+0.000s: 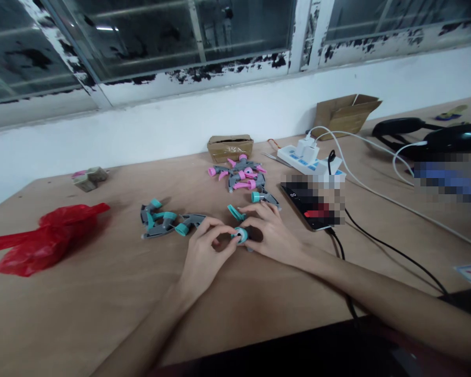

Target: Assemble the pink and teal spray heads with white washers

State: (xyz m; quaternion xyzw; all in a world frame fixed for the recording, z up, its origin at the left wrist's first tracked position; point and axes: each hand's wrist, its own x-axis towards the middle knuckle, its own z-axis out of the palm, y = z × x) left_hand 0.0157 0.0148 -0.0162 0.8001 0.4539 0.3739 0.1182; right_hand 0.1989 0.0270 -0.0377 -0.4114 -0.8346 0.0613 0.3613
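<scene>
My left hand (pixel 204 252) pinches the rim of a teal collar on a trigger sprayer head (pixel 242 235), thumb and forefinger closed. Around the other side of this sprayer head, my right hand (pixel 277 234) is closed on it. The collar's opening faces me, while fingers hide most of the grey body. A teal trigger (pixel 236 212) sticks up beside my right fingertips. Left of my hands lie grey-and-teal sprayer heads (pixel 160 224), and another one (pixel 192 221) rests close to my left knuckles. Beyond my right hand is one more teal-collared sprayer head (pixel 265 198).
Several grey-and-pink sprayer heads (pixel 245 177) are heaped before a small cardboard box (pixel 230 148). A phone (pixel 308 205) with a black cable and a power strip (pixel 304 161) stand right. A red plastic bag (pixel 49 238) lies left; a larger cardboard box (pixel 345 116) is by the wall.
</scene>
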